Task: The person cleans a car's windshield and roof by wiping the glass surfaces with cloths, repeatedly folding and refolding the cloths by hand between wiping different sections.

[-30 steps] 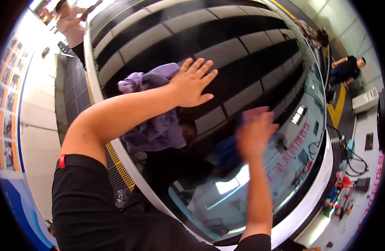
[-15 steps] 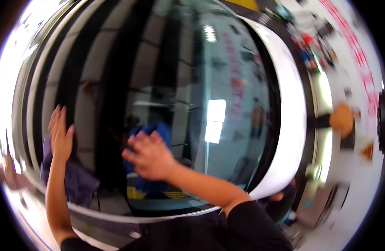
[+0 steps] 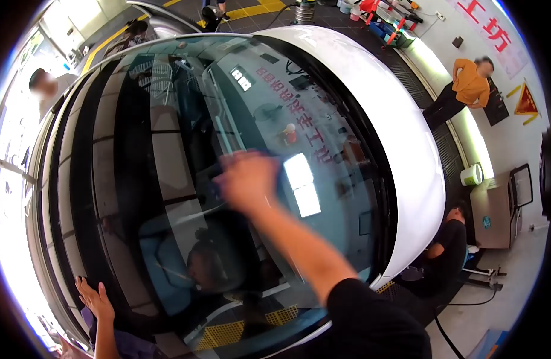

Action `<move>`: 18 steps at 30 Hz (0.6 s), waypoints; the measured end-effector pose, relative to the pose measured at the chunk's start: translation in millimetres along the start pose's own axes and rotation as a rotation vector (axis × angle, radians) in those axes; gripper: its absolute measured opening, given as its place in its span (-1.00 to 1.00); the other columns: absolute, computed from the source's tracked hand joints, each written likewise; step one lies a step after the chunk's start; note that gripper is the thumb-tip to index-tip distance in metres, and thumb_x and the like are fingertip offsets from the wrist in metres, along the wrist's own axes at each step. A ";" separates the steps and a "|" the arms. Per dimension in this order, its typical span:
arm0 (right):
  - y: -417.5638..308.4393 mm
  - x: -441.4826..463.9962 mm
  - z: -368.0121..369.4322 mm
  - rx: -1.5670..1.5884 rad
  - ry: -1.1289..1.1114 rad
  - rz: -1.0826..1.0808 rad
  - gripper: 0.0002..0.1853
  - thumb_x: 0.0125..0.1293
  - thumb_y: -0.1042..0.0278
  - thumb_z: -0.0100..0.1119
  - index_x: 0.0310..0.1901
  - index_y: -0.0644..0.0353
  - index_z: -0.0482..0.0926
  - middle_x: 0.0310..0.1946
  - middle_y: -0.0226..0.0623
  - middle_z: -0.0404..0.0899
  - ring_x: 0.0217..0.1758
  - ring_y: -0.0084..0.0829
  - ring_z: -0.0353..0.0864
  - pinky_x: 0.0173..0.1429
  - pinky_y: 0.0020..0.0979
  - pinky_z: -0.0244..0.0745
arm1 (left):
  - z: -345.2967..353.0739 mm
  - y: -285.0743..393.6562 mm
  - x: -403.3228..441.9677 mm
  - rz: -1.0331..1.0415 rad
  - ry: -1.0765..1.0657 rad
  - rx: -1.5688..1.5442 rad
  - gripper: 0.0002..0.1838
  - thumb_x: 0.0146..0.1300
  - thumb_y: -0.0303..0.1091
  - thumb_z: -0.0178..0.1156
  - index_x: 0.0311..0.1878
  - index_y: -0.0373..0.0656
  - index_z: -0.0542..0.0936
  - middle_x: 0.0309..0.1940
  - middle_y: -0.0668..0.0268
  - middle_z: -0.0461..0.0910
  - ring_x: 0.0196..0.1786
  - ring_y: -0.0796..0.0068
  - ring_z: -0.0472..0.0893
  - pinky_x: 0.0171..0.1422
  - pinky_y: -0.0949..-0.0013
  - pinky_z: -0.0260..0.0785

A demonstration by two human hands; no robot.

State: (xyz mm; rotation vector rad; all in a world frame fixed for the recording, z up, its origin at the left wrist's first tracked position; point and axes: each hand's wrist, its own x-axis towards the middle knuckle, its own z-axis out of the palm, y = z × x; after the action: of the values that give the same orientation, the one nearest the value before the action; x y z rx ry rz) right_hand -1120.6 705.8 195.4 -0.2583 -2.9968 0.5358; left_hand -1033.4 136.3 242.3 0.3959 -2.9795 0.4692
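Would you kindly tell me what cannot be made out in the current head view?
Head view: most of the blue cloth, hidden under the right hand.
Head view: the right hand's exact grip, lost in blur.
Head view: the purple cloth's full outline, partly behind the left forearm and cut off by the bottom edge.

Blurred right grip, mostly hidden cloth

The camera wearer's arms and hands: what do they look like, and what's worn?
The left hand and right hand are ungloved human hands, the right one blurred. No watch or bracelet shows. The right arm has a short black sleeve; on the left, any sleeve is out of view.
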 end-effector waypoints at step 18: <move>448.7 -11.0 137.8 -0.073 0.001 1.313 -0.28 0.37 -0.32 -0.18 0.38 -0.02 0.43 0.40 -0.15 0.36 0.46 0.00 0.30 0.42 0.25 0.07 | -16.1 -20.4 -21.4 -0.022 -0.139 -0.262 -0.10 0.39 0.15 0.04 0.54 -0.34 0.02 0.57 -0.16 -0.16 0.60 -0.16 -0.15 0.64 -0.09 -0.33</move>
State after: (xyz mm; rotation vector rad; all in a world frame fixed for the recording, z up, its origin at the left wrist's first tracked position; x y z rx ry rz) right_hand -1058.0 1072.3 -91.4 -2.2002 -2.4101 0.4342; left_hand -1006.3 127.7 260.5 0.4509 -3.1083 0.0472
